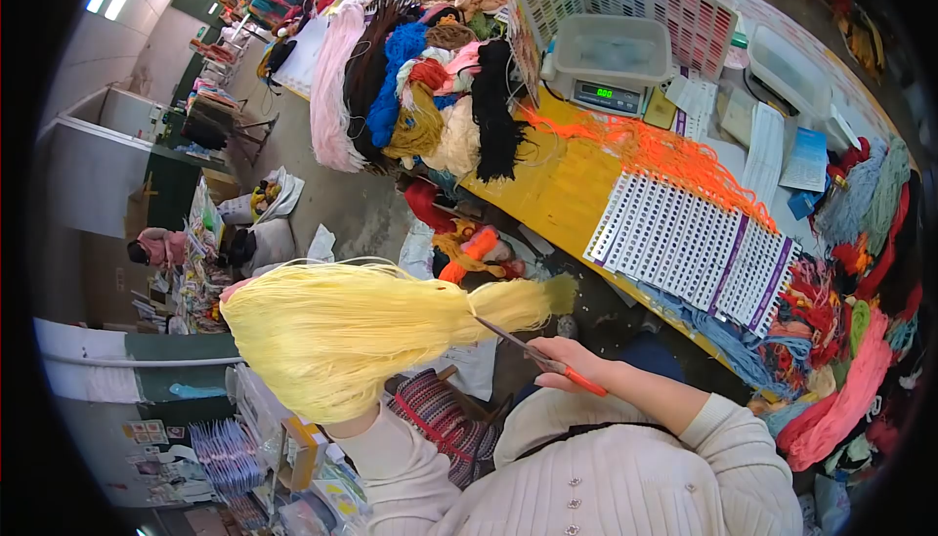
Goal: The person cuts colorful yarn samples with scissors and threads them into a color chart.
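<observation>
A thick bundle of pale yellow yarn [352, 326] fans out in front of me and narrows to a tail at the right. My left hand is hidden beneath the fanned bundle; only its cream sleeve [391, 453] shows, rising under the yarn. My right hand [567, 360] grips orange-handled scissors [537, 352], whose blades point up-left into the narrow neck of the bundle.
A yellow worktable [547, 184] carries a digital scale [608, 94] with a plastic tub, white perforated colour cards [694, 248], orange yarn strands [664, 150] and papers. Many coloured yarn hanks hang at the table's far end and right side. A person sits far left.
</observation>
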Motion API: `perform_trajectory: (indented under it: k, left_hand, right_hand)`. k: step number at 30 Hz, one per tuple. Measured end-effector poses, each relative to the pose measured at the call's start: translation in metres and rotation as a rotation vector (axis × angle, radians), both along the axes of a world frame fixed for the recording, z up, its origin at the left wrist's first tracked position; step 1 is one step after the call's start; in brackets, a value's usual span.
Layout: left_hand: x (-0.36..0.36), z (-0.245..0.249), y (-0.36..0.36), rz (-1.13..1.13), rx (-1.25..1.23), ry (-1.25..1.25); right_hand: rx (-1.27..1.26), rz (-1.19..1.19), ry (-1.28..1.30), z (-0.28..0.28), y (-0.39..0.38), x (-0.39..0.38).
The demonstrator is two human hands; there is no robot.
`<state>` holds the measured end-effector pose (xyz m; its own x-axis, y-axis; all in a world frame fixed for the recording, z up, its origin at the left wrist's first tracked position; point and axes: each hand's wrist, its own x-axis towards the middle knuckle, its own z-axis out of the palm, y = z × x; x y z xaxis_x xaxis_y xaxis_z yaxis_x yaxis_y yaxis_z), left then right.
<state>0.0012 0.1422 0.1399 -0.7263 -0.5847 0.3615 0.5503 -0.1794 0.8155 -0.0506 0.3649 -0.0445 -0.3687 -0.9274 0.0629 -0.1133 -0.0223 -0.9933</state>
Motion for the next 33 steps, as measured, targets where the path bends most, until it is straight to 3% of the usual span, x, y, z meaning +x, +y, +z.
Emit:
perform_trajectory:
  k: [2, 4, 7, 9, 11, 13, 15, 17, 18, 20, 21, 23, 24, 26, 28, 31, 33]
  left_hand:
    - [0.016, -0.008, -0.036, 0.025, 0.105, 0.021]
    - [0.025, -0.012, -0.063, -0.087, 0.408, 0.195]
    - [0.021, -0.012, -0.041, 0.345, -0.51, -0.266]
    - [0.003, 0.007, -0.012, -0.439, 0.279, 0.165]
    - [-0.007, 0.034, -0.001, -0.803, 0.695, 0.335]
    - [-0.007, 0.06, -0.002, -0.767, 0.735, 0.234]
    - [-0.003, 0.088, -0.018, -0.51, 0.526, 0.213]
    - [0.013, 0.09, -0.078, -0.234, 0.23, 0.199]
    - [0.022, 0.075, -0.115, -0.038, 0.067, 0.132]
    - [0.037, 0.005, -0.192, 0.398, -0.252, -0.233]
    - [0.05, -0.054, -0.22, 0.478, -0.36, -0.439]
    - [0.069, -0.181, -0.205, 0.347, -0.412, -0.662]
    - [0.067, -0.228, -0.167, 0.204, -0.323, -0.655]
    - [0.024, -0.21, -0.053, -0.008, 0.166, -0.587]
    - [0.015, -0.22, -0.052, -0.655, 0.689, 0.142]
    - [0.039, -0.187, -0.071, -0.76, 1.0, 0.35]
    - [0.044, -0.152, -0.056, -0.589, 0.994, 0.325]
  right_hand:
    - [-0.07, -0.037, 0.032, 0.0, 0.002, 0.0]
    - [-0.164, -0.089, 0.064, 0.002, 0.003, -0.001]
    - [-0.209, -0.027, -0.156, 0.015, -0.001, 0.0]
    - [-0.247, -0.004, -0.264, 0.024, -0.004, -0.001]
    - [-0.282, -0.034, -0.383, 0.028, -0.008, -0.005]
    - [-0.312, -0.126, -0.504, 0.029, -0.011, -0.013]
    - [-0.17, -0.255, -0.4, 0.025, -0.005, -0.025]
    - [-0.035, -0.329, -0.238, 0.027, 0.0, -0.034]
    - [0.014, -0.355, -0.216, 0.021, 0.002, -0.033]
    - [0.08, -0.34, -0.188, 0.011, 0.007, -0.029]
    - [0.12, -0.324, -0.135, 0.002, 0.007, -0.028]
    - [0.201, -0.266, -0.089, 0.004, 0.005, -0.021]
    - [0.21, -0.233, -0.039, -0.003, 0.006, -0.015]
    - [0.292, -0.15, 0.021, -0.004, 0.005, -0.012]
    - [0.372, -0.083, 0.0, -0.004, 0.004, -0.007]
    - [0.372, -0.028, -0.024, -0.001, -0.011, -0.005]
    - [0.334, -0.011, -0.031, 0.008, -0.021, -0.003]
